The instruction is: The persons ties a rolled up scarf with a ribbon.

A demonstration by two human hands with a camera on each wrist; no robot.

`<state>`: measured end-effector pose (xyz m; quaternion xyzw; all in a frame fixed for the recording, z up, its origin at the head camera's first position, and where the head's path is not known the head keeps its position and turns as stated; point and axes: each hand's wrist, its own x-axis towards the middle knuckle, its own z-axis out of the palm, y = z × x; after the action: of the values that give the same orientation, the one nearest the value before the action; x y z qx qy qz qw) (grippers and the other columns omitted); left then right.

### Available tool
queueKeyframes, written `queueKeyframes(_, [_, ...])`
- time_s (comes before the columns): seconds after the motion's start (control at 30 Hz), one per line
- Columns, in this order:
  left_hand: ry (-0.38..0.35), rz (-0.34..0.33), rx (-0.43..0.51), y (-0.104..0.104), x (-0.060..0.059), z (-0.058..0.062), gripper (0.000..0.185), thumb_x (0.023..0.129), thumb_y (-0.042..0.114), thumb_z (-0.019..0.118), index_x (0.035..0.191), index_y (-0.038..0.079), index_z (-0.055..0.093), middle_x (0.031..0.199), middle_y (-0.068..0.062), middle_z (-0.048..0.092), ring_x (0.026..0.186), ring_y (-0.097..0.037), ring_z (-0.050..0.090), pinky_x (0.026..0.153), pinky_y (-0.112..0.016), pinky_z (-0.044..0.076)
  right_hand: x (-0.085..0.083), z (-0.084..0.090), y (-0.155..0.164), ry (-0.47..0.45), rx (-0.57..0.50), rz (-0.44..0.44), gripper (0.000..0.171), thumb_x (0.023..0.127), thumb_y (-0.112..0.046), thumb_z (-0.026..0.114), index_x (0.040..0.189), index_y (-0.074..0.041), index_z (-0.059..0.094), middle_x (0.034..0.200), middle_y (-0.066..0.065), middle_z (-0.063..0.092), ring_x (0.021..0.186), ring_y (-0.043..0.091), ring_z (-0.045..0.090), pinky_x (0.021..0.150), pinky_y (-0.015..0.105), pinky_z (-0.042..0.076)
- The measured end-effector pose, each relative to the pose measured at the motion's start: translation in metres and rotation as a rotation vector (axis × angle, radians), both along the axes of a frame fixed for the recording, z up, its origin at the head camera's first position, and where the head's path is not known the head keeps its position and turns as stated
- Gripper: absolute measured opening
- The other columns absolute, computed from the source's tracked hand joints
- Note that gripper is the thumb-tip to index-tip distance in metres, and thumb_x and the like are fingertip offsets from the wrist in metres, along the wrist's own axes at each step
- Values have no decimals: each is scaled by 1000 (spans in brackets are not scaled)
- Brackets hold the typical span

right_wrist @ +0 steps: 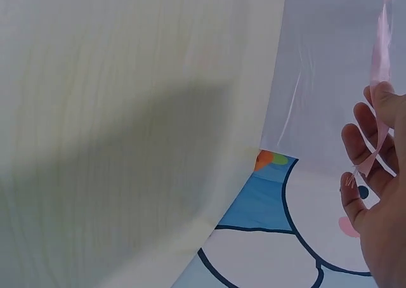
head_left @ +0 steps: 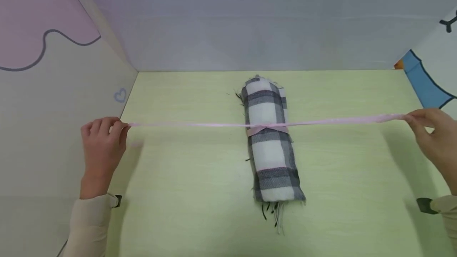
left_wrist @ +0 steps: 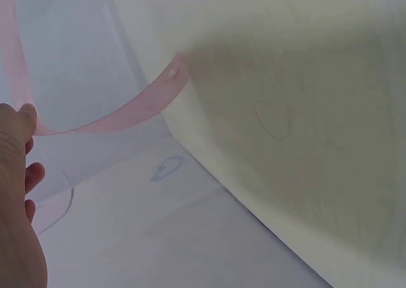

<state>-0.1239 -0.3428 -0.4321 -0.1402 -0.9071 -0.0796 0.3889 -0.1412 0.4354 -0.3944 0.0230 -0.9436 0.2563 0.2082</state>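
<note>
A folded grey and white checked scarf (head_left: 267, 154) with fringed ends lies lengthwise mid-table. Round its middle runs a pink ribbon (head_left: 342, 121), crossed over itself on top and stretched out straight to both sides. At the far left my left hand (head_left: 103, 142) pinches one end between thumb and forefinger; a short tail of ribbon (left_wrist: 136, 110) hangs past those fingers in the left wrist view. My right hand (head_left: 435, 138) pinches the other end at the far right. In the right wrist view its frayed tip (right_wrist: 365, 167) dangles beside the loosely bent other fingers.
The pale yellow-green table (head_left: 185, 185) meets a grey-white back wall (head_left: 250, 39). A left side panel (head_left: 43, 130) carries a small heart drawing (head_left: 120, 95). On the right stands a panel with a blue cartoon picture (head_left: 425, 80).
</note>
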Motion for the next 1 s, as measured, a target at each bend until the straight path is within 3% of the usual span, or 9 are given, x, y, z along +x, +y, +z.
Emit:
queueKeyframes(0.07, [-15,0,-6,-3,3,-3,12,93,2,75,89,-3,65,99,-23,68,93,-48,62,85,-64,41,1,-1,0,1,-13,1,20,102,-6,65,104,14,64,99,-47,37,90,-35,35,84,1,23])
queueKeyframes(0.27, [-36,3,-14,-10,8,-10,12,92,1,76,89,-3,65,99,-23,68,94,-47,62,86,-64,41,1,-4,4,-8,5,-22,19,101,-6,66,101,12,64,94,-26,52,88,-35,35,83,1,23])
queueKeyframes(0.4, [-40,-6,-15,-12,9,-14,11,92,0,76,89,-2,65,98,-23,69,93,-48,62,85,-65,41,-1,-7,8,-9,35,-13,20,101,-5,66,103,14,65,96,-47,40,89,-38,32,81,1,23])
queueKeyframes(0.47, [-45,-9,-15,-13,9,-16,11,92,0,75,89,-2,65,97,-23,69,93,-48,62,85,-65,42,-2,-8,10,-8,64,-9,20,102,-5,65,103,15,65,94,-45,45,88,-40,30,77,3,24])
queueKeyframes(0.57, [-57,-12,-13,-17,10,-19,10,91,-1,76,89,-2,66,96,-22,69,93,-47,63,85,-65,42,-3,-9,10,-6,90,0,21,103,-4,63,102,16,63,88,-8,67,88,-40,26,71,9,25])
queueKeyframes(0.63, [-68,-14,-12,-19,11,-23,10,91,-1,76,89,-2,66,96,-22,68,94,-48,62,85,-65,42,-2,-8,9,-11,102,-1,22,104,-5,61,102,17,61,92,25,65,88,-40,25,69,13,26])
queueKeyframes(0.7, [-75,-17,-6,-20,11,-28,10,91,-1,76,89,-2,66,95,-22,68,94,-48,63,84,-65,42,-2,-5,8,-23,109,-7,23,104,-5,60,103,18,60,97,39,60,88,-40,23,69,15,25])
queueKeyframes(0.9, [-91,-25,17,-22,9,-41,9,93,1,74,90,-1,66,96,-21,68,95,-48,62,84,-64,41,-4,3,7,-162,129,-92,30,108,-15,56,110,15,61,107,43,62,86,-35,20,71,19,28])
queueKeyframes(1.0, [-114,-14,18,-23,9,-45,11,92,3,76,90,0,66,97,-22,69,96,-48,61,85,-64,41,-3,6,7,-276,158,-140,39,111,-25,51,117,13,60,115,44,62,88,-6,54,75,33,38])
